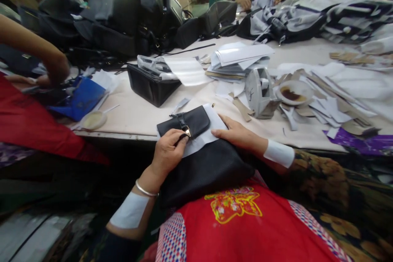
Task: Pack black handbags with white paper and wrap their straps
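A black leather bag [208, 168] rests on my lap against the table edge. On it lie a white paper sheet [216, 123] and a black flap [196, 119] with a strap and a gold buckle [187, 131]. My left hand [170, 145] pinches the end of the black strap [181, 136] beside the buckle. My right hand [238, 132] lies at the right side, its thumb on top of the white paper and its fingers partly hidden behind the edge, holding paper and bag steady.
An upright black bag [153, 86] stuffed with plastic stands on the table [135, 110]. Nearby are a paper stack [239, 59], a tape dispenser [260, 92], a dish of brown glue [294, 92] and paper scraps. Black bags pile up behind. A co-worker's arm [39, 49] works at left.
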The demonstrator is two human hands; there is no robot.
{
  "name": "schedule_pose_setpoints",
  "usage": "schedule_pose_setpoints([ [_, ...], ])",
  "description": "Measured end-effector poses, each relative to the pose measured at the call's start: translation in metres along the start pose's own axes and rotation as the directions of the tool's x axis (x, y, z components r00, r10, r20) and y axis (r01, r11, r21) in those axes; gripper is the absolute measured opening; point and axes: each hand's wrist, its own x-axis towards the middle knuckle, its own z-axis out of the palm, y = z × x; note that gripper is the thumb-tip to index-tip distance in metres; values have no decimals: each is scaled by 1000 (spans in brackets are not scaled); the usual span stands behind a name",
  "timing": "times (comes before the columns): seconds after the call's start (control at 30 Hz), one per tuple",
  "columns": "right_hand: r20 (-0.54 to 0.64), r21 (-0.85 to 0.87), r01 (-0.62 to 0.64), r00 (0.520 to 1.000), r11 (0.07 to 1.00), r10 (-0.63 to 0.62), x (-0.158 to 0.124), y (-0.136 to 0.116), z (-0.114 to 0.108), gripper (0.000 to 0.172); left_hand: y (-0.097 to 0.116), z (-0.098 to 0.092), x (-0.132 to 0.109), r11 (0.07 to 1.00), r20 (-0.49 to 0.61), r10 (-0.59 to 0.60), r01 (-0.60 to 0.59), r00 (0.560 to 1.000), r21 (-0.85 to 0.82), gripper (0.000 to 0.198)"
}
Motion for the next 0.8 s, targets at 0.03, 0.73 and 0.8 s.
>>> schedule_pose_setpoints([
  [0.03,8,30,-21,1000,999,21,0,0,0,75,1,0,0,999,-7,-28,28,1000,-34,18],
  [0.73,216,499,-181,973,847,80,4,4,8,43,8,15,14,969,32,-241,238,970,73,24],
  [0.8,216,501,-178,973,847,76,5,5,8,41,9,16,15,970,46,-225,220,973,102,24],
])
